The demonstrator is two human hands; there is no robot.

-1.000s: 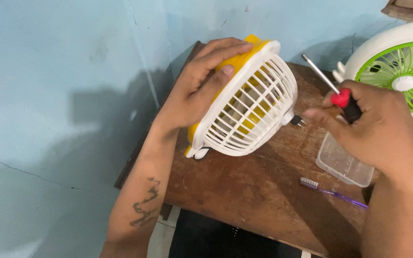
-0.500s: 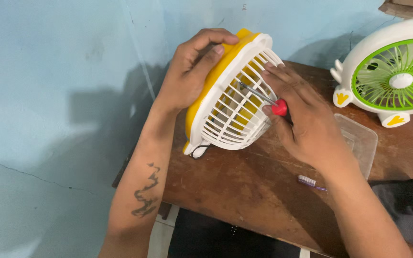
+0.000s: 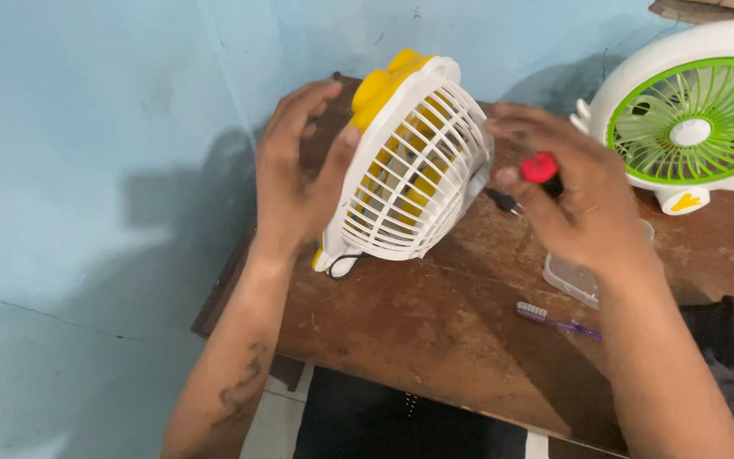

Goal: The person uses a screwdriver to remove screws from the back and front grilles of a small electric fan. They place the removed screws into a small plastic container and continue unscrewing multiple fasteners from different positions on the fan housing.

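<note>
1. Yellow fan (image 3: 409,161) stands tilted at upper centre of the frame, its white grille facing lower right, its foot on the wooden table (image 3: 435,331).
2. Left hand (image 3: 295,183) lies flat against the fan's yellow back at centre left, fingers spread and straight, thumb reaching to the grille's rim; the hand is not closed around anything.
3. Right hand (image 3: 579,200) is at centre right, fingers curled around a screwdriver (image 3: 541,168) with a red and black handle; its fingertips reach towards the right edge of the grille. The hand is blurred, and the shaft cannot be made out.
4. Just below the grille's right edge, a black plug (image 3: 503,201) lies on the table near the right hand.
5. Under the right wrist sits a clear plastic box (image 3: 571,279), and below it lies a purple toothbrush (image 3: 554,321).
6. At upper right stands a green fan (image 3: 681,119) with a white body, well apart from the yellow one.
7. Dark cloth (image 3: 724,340) lies at the right edge.
8. Pale blue wall (image 3: 87,170) fills the left side.
</note>
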